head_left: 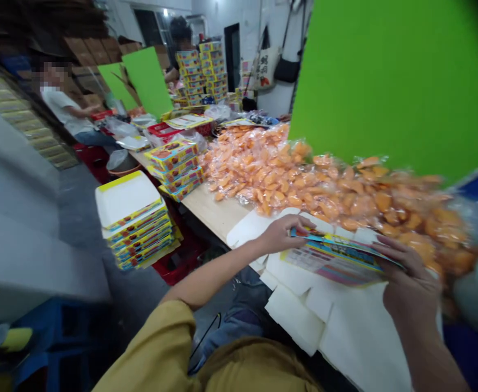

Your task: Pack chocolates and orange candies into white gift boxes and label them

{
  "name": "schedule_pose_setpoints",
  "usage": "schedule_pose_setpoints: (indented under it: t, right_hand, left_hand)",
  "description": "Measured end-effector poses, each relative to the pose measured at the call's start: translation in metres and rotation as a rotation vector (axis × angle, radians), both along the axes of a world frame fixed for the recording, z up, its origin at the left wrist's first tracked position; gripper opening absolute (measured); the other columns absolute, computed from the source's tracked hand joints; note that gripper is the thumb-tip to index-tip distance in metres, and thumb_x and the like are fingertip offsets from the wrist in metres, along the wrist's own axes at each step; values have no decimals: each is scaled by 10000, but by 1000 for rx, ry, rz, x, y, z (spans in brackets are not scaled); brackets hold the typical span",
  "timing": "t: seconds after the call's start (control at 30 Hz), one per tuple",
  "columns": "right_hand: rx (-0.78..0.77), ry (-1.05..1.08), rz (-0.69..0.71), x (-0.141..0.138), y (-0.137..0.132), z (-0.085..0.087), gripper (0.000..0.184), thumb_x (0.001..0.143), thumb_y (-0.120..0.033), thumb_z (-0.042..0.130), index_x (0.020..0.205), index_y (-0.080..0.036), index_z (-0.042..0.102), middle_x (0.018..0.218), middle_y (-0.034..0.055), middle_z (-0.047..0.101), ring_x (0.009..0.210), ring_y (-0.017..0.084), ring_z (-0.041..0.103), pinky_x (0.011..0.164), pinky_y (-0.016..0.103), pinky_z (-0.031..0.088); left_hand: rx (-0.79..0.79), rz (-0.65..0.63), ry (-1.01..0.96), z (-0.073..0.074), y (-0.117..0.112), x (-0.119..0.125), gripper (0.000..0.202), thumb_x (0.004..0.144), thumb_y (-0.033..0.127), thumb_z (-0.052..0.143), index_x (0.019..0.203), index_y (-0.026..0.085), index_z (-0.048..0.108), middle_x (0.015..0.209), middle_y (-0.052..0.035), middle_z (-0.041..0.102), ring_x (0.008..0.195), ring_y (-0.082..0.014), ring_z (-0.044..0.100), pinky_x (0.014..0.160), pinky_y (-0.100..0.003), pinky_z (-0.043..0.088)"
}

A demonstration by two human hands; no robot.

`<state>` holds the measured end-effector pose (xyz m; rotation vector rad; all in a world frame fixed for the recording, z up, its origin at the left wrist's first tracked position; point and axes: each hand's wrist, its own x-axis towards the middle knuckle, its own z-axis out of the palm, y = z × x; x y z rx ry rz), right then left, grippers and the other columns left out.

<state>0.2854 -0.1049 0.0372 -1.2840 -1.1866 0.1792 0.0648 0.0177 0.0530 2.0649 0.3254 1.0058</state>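
In the head view, the left hand pinches the left end of a flat multicoloured printed cardboard sheet at the lower centre-right of the frame. The right hand is closed on the sheet's right end, fingers curled over the top. The sheet lies just above a stack of white die-cut cardboard blanks that overhangs the near edge of the pale wooden surface. Just behind, at centre right, a heap of orange snacks in clear plastic packets reaches the blanks, under a bright green board at upper right. Left of centre stands a pile of yellow-edged printed boxes. A co-worker in a white shirt sits at upper left. As I judge it, the thin sheet could crease if the two hands pull unevenly. The overhanging blanks could slide off the edge if nudged, and loose packets could spill onto them. The print on the sheet and boxes is blurred and unreadable. A pale cloth bag on the back wall bears dark characters too small to read.
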Motion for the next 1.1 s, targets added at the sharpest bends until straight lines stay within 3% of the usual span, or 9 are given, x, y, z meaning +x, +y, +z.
schedule_pose_setpoints:
  t: [0.17, 0.27, 0.37, 0.47, 0.6, 0.7, 0.9, 1.0, 1.1]
  right_hand:
    - [-59, -245, 38, 18, -9, 0, 252, 852, -304, 555, 1084, -321, 652, 1246, 33, 577, 1168, 274, 510, 1000, 526, 367]
    - [-130, -534, 157, 41, -15, -5, 400, 844, -366, 578, 1243, -344, 559, 1373, 42, 476, 1247, 293, 431, 1055, 525, 295]
    - [-102, -603, 238, 54, -14, -9, 460, 845, -330, 589, 1292, -385, 498, 1390, 18, 459, 1224, 274, 459, 1032, 497, 350]
    - [-106, -551, 275, 53, -11, -8, 450, 866, -276, 561, 1293, -397, 487, 1402, -3, 447, 1228, 238, 465, 1025, 458, 392]
    - [-180, -396, 331, 45, -10, -2, 390, 870, -320, 549, 1258, -363, 537, 1409, -1, 443, 1285, 225, 409, 1074, 449, 350]
    - [-230, -143, 325, 33, -11, 4, 339, 870, -411, 523, 1188, -326, 608, 1433, 5, 413, 1311, 235, 378, 1087, 444, 325]
    - [-198, 465, -62, 17, -2, 18, 554, 820, -502, 550, 1310, -248, 499, 1319, 73, 540, 1178, 255, 519, 1008, 451, 405]
    - [-246, 441, -155, 27, 1, 13, 536, 786, -495, 581, 1241, -211, 566, 1247, 80, 591, 1117, 256, 556, 988, 448, 416]
    - [-342, 320, -122, 44, 0, 0, 513, 800, -533, 528, 1185, -203, 606, 1213, 88, 607, 1083, 263, 570, 962, 461, 427]
  left_hand:
    - [511, -30, 545, 33, 4, -4, 344, 924, 262, 400, 1233, 252, 551, 1189, -102, 558, 1085, -191, 533, 894, -329, 436]
    - [688, -64, 654, 38, -2, -7, 453, 917, 427, 412, 1306, 210, 497, 1270, -145, 510, 1118, -214, 517, 909, -326, 433]
    - [808, -21, 690, 38, -5, -9, 480, 921, 470, 373, 1316, 218, 474, 1364, -137, 460, 1252, -221, 424, 1030, -401, 340]
    - [879, 15, 744, 42, -5, -4, 436, 955, 424, 294, 1306, 237, 472, 1383, -115, 457, 1296, -214, 383, 1054, -451, 292]
    - [965, -98, 786, 51, -4, 17, 442, 955, 425, 292, 1360, 285, 400, 1447, -118, 371, 1220, -226, 462, 887, -355, 427]
    - [1019, -66, 799, 52, -11, 31, 420, 959, 351, 322, 1377, 342, 358, 1451, -90, 371, 1154, -230, 497, 818, -343, 440]
    - [1063, 100, 764, 60, -39, 47, 433, 929, 231, 379, 1346, 346, 403, 1437, -87, 382, 1136, -259, 466, 808, -372, 409]
    - [1062, 129, 736, 53, -47, 58, 425, 934, 241, 351, 1343, 345, 402, 1427, -79, 393, 1137, -256, 461, 802, -364, 403]
    - [1052, 146, 729, 36, -43, 64, 420, 940, 248, 322, 1341, 333, 413, 1398, -70, 428, 1085, -234, 489, 764, -337, 410]
